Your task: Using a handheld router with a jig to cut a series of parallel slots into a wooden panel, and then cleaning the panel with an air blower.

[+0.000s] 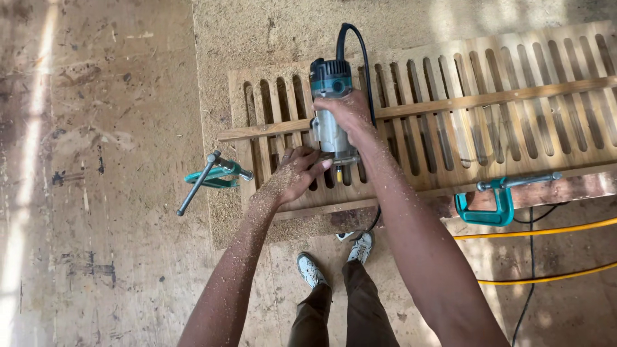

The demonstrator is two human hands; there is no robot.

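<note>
A teal and silver hand router stands upright on a long wooden board cut with many parallel slots. My right hand is wrapped around the router's body from the right. My left hand, dusted with sawdust, rests on the board at the router's base, fingertips touching the base plate. A narrow wooden strip lies lengthwise across the slots as a straight edge, behind the router. The router's black cord loops up and over to the right.
A teal clamp grips the board's left end, and another teal clamp holds its front edge at the right. Sawdust covers the workbench. Yellow cables and a black cable cross the floor. My shoes are below.
</note>
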